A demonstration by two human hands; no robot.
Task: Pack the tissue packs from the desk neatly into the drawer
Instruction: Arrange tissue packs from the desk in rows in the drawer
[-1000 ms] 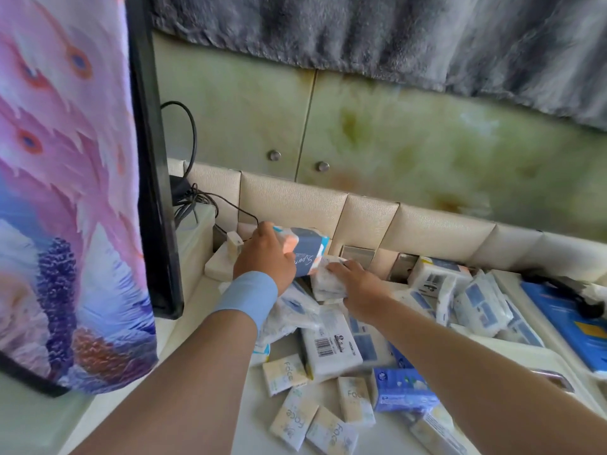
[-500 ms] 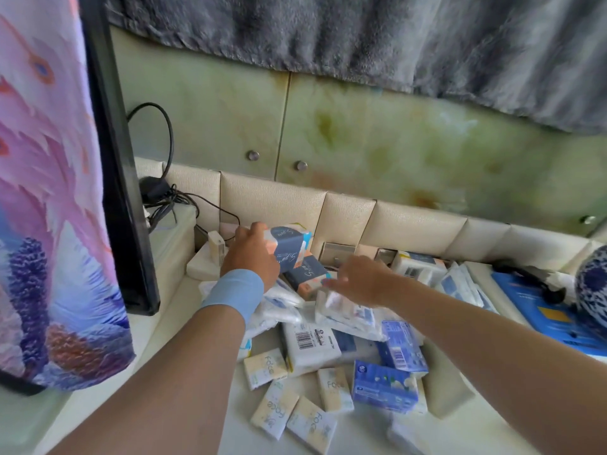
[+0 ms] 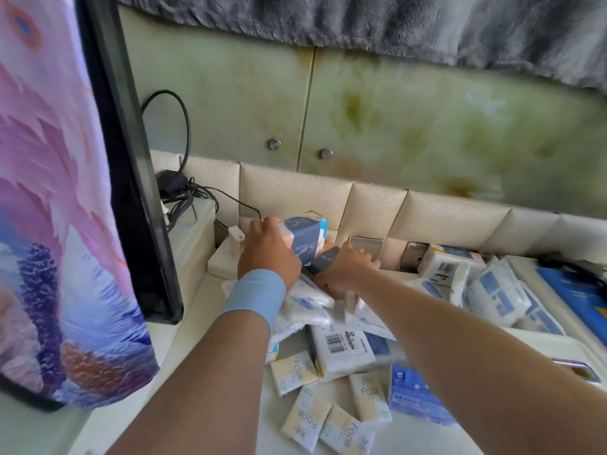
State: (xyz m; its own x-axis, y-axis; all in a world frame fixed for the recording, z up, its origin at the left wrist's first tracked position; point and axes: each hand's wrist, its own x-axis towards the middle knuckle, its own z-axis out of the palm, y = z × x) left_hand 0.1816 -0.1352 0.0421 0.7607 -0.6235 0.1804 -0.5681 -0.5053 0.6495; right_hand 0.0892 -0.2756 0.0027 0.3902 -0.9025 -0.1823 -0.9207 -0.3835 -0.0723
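Tissue packs [image 3: 341, 348] heaped on desk [image 3: 210, 323], before padded backrest [image 3: 295, 192]; monitor [image 3: 131, 159] left; cables [image 3: 187, 198] behind.

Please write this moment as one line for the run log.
left hand: holds navy-banded pack | right hand: on second navy pack | drawer: unseen

wristband [image 3: 254, 298]: plain pale blue
held tissue pack [image 3: 303, 236]: slate-blue panel with white script, peach and white sides
small packs [image 3: 294, 372]: cream and white, grey "face" lettering, at 6 o'clock
blue pack [image 3: 412, 395]: bright blue with white marks, at 5 o'clock
barcode pack [image 3: 341, 348]: white, black barcode
cloth [image 3: 49, 192]: pink, purple and blue feather pattern, at 9 o'clock
padded panels [image 3: 295, 192]: cream
wall [image 3: 427, 126]: mottled pale green
blanket [image 3: 394, 24]: grey, furry, at 12 o'clock
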